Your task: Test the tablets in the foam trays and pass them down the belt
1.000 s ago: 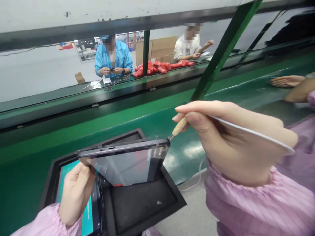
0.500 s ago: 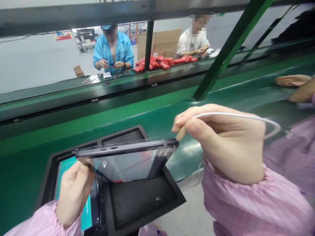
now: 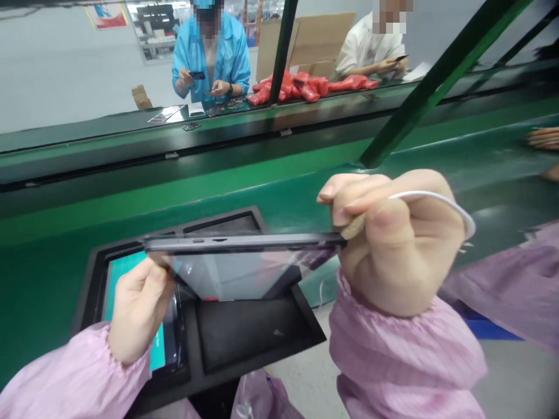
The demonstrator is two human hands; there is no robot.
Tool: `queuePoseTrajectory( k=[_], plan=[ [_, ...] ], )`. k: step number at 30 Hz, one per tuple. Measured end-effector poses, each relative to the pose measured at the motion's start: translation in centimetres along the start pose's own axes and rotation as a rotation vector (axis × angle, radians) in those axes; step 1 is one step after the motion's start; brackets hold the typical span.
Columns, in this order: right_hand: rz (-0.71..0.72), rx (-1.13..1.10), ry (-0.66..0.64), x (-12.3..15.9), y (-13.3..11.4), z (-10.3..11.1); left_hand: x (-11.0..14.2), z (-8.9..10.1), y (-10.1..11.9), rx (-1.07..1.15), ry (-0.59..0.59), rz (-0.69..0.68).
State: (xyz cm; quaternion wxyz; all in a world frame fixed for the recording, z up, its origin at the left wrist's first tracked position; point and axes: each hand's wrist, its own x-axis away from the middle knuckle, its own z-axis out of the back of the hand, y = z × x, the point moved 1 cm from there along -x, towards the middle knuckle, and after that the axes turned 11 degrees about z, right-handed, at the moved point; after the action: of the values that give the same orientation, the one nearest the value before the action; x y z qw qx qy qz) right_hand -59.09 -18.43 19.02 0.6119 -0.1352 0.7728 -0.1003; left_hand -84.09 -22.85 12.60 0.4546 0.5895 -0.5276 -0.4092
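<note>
My left hand (image 3: 140, 308) is closed on the left end of a dark grey tablet (image 3: 248, 241), thumb on the near side. The tablet is tilted so its long thin edge, with a small port and a slot, faces up, and clear film covers its screen. My right hand (image 3: 399, 256) pinches a tan, tape-like wrapped cable end (image 3: 354, 227) against the tablet's right corner. Its white cable (image 3: 432, 199) loops over the back of that hand. Whether the end sits inside a port is hidden.
Below the tablet lies a black compartment tray (image 3: 312, 326), holding a second device with a teal screen (image 3: 126, 273). A green post (image 3: 406, 110) rises behind my right hand. Across the bench, two people work near red bundles (image 3: 305, 87). Another person's hand (image 3: 544, 138) is at right.
The tablet has levelled out and sits farther right in view. My right hand has turned, its fingers curling closer around the cable end. The person in blue has raised a dark flat object.
</note>
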Motion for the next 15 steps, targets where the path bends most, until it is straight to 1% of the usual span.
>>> queuePoseTrajectory(
  k=[2,4,6,7,8,9,11,13,15],
  plan=[
    [-0.066,0.003,0.048,0.5,1.1,0.0,-0.8,-0.5,0.1,0.016,-0.045,0.024],
    [-0.262,-0.062,0.068,1.7,2.8,0.1,-1.8,-1.0,0.0,0.032,-0.066,0.055],
    [-0.501,-0.185,0.034,3.4,4.9,0.0,-3.0,-1.4,-0.3,0.013,-0.07,0.042],
    [-0.586,-0.237,0.002,4.3,5.8,-0.1,-3.6,-1.6,-0.6,-0.014,-0.077,0.025],
    [-0.656,-0.246,0.003,5.2,6.7,-0.1,-4.2,-1.7,-0.9,-0.05,-0.097,0.005],
    [-0.708,-0.24,0.016,5.9,7.3,-0.2,-4.7,-1.8,-1.2,-0.087,-0.124,-0.011],
    [-0.759,-0.205,0.06,6.9,8.1,-0.2,-5.4,-1.8,-1.8,-0.151,-0.187,-0.022],
    [-0.77,-0.193,0.091,7.2,8.4,-0.1,-5.9,-1.6,-2.2,-0.224,-0.228,-0.03],
    [-0.782,-0.187,0.113,7.3,8.5,0.0,-6.1,-1.4,-2.4,-0.305,-0.229,-0.052]
  ],
)
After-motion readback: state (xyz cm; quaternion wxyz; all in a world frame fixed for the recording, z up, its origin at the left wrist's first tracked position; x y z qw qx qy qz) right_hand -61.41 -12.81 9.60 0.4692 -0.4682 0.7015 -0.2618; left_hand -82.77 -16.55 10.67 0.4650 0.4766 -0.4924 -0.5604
